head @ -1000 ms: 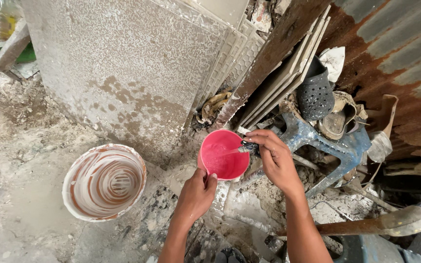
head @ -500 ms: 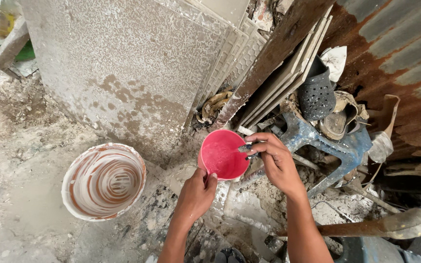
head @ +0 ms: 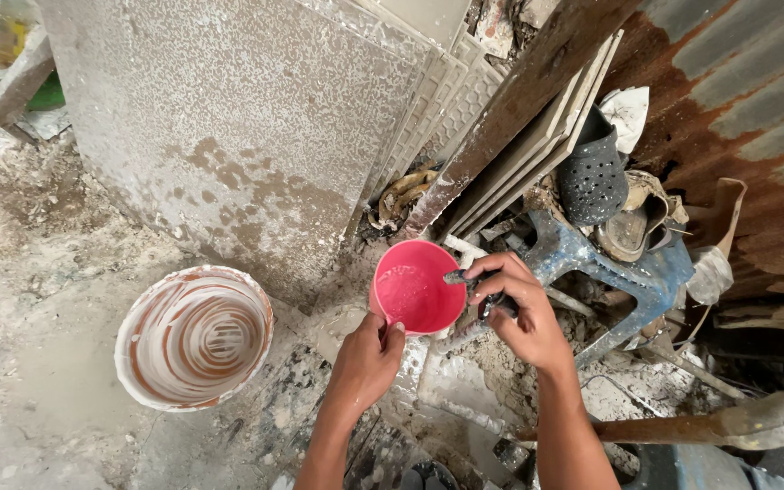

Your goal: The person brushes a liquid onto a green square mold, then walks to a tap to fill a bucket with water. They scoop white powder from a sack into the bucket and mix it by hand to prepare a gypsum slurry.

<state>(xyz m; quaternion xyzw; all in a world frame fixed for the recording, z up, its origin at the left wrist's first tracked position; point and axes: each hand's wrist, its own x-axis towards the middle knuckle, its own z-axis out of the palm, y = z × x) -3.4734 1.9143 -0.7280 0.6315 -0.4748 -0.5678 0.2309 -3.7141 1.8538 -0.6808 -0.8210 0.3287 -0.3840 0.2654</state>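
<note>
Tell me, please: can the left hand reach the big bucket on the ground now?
Probably not at once: the left hand grips the pink cup. The bucket sits apart, nothing between them.

Right hand (head: pixel 517 313): shifted slightly toward the cup (head: pixel 417 286) rim over the last second; fingers now curled more tightly round the dark tool (head: pixel 465 277), whose tip lies at the cup's right edge. Cup: tilted marginally more toward the camera, pink interior more exposed. Left hand (head: pixel 367 363): thumb nudged a little higher on the cup's lower rim.
</note>
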